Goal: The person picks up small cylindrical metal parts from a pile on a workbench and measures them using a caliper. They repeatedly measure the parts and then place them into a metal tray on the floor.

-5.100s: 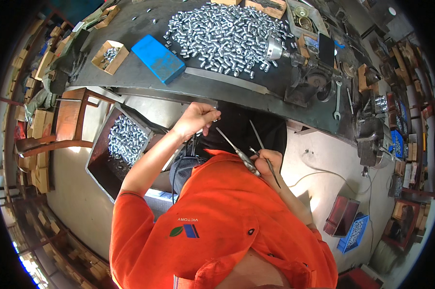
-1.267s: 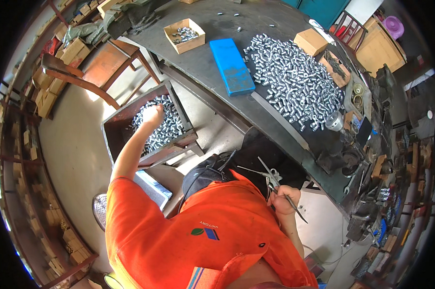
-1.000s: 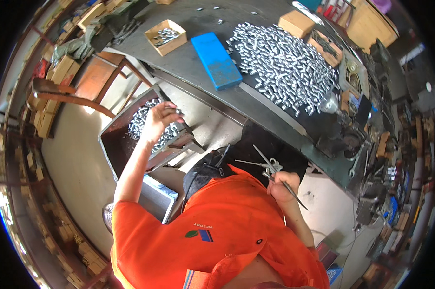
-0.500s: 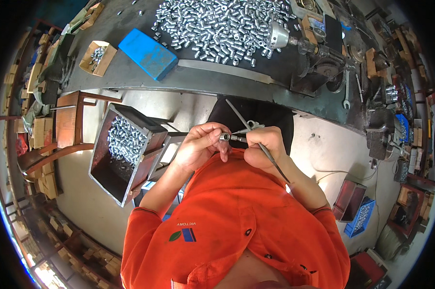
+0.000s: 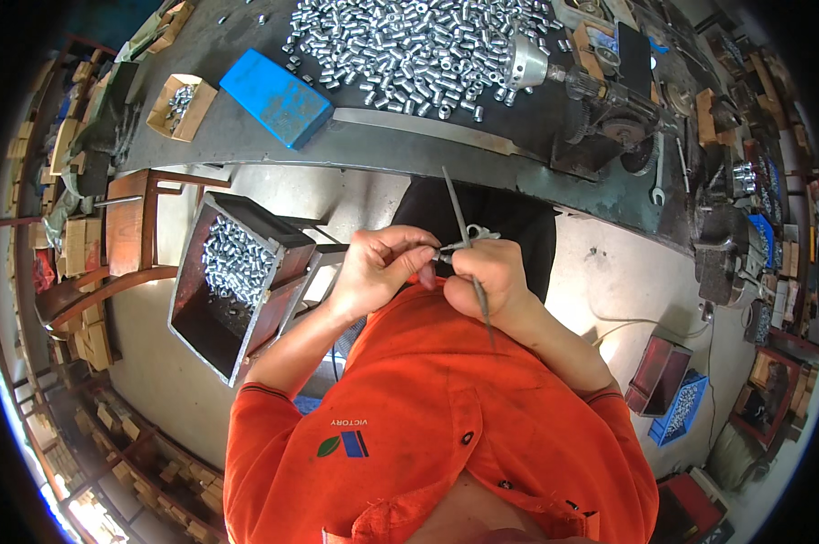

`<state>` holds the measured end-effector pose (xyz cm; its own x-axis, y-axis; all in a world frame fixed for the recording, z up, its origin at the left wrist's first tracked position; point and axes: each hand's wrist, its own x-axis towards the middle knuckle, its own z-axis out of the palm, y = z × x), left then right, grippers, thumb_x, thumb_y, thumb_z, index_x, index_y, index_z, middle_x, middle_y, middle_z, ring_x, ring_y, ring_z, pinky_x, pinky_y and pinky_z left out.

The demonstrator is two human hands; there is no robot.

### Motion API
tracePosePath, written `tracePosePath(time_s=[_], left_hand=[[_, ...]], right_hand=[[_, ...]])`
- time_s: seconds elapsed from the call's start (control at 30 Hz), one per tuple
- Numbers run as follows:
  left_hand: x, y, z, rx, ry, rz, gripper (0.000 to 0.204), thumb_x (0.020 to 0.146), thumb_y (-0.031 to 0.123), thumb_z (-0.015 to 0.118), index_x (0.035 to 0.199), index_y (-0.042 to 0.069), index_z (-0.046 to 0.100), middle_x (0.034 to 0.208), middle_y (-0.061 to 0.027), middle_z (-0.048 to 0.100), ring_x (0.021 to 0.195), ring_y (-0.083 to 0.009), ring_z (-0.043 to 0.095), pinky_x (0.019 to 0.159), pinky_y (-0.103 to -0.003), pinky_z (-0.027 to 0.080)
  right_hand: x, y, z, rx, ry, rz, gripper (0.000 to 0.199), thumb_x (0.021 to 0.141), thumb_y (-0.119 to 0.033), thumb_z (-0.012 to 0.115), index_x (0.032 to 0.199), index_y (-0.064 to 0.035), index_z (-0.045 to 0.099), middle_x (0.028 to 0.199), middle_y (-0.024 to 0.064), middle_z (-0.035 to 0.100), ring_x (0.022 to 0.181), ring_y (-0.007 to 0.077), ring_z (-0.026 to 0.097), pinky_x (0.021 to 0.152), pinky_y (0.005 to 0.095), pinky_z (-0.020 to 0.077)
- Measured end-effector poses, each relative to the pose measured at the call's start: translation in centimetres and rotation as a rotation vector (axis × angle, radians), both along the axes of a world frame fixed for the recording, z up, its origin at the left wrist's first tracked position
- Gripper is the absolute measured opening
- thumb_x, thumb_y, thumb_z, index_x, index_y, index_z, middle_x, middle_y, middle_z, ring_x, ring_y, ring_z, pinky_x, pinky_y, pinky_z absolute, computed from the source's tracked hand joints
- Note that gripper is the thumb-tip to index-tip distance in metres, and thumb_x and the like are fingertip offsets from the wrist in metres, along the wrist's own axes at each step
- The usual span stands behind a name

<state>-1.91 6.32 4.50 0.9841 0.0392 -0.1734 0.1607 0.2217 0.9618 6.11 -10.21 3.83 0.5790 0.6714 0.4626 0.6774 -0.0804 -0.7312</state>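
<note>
Head view, left hand: back from the metal box of silver parts, now at chest height, fingers pinching a small metal piece.
Head view, right hand: closed around a thin pointed tool, meeting the piece.
Meaning: a fresh part is probably fetched and ready for working, below the table edge.

two hands showing: left hand, right hand. one thin metal rod tool lying across them. one blue box sitting on bench. one small cardboard box. one dark bin holding metal parts. loose metal cylinders: too many for counting.
</note>
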Motion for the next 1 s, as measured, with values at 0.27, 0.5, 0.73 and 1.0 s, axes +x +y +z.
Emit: tracePosePath(time_s=[0.27,0.5,0.73,1.0], left_hand=[[0.0,0.2,-0.7,-0.008,0.061,-0.017,0.011,0.090,-0.001,0.052,0.098,-0.007,0.057,0.081,-0.0090,0.062,0.070,-0.0144,0.062,0.068,-0.026,0.052],[0.1,0.6,0.2,0.052,0.008,-0.040,0.018,0.082,-0.009,0.059,0.100,-0.004,0.056,0.090,-0.0068,0.061,0.077,-0.0130,0.062,0.071,-0.025,0.051],[1.5,3.0,-0.5,0.911,-0.278,0.252,0.016,0.066,-0.002,0.065,0.081,0.002,0.062,0.068,-0.0057,0.055,0.053,-0.0134,0.056,0.051,-0.025,0.044],[1.5,3.1,-0.9,1.057,-0.464,0.243,0.020,0.059,-0.003,0.064,0.077,0.003,0.061,0.064,-0.0060,0.050,0.051,-0.0182,0.052,0.049,-0.028,0.042]], right_hand=[[0.1,0.4,-0.9,-0.019,0.173,0.052,0.018,0.055,-0.001,0.056,0.051,-0.0045,0.039,0.046,0.0133,0.037,0.038,0.0236,0.039,0.038,0.0335,0.0295],[0.2,-0.8,-0.7,0.030,0.331,0.010,0.014,0.057,0.004,0.049,0.052,-0.0020,0.036,0.047,0.0099,0.029,0.038,0.0173,0.029,0.038,0.0296,0.0239],[-0.3,-2.9,4.1,0.171,0.437,0.310,0.027,0.058,0.001,0.050,0.049,-0.0040,0.025,0.043,0.0074,0.039,0.034,0.0174,0.041,0.035,0.0256,0.0319],[-0.8,-2.5,3.7,0.126,0.513,0.356,0.028,0.060,-0.001,0.052,0.049,-0.0036,0.026,0.043,0.0061,0.035,0.034,0.0155,0.037,0.035,0.0268,0.0272]])
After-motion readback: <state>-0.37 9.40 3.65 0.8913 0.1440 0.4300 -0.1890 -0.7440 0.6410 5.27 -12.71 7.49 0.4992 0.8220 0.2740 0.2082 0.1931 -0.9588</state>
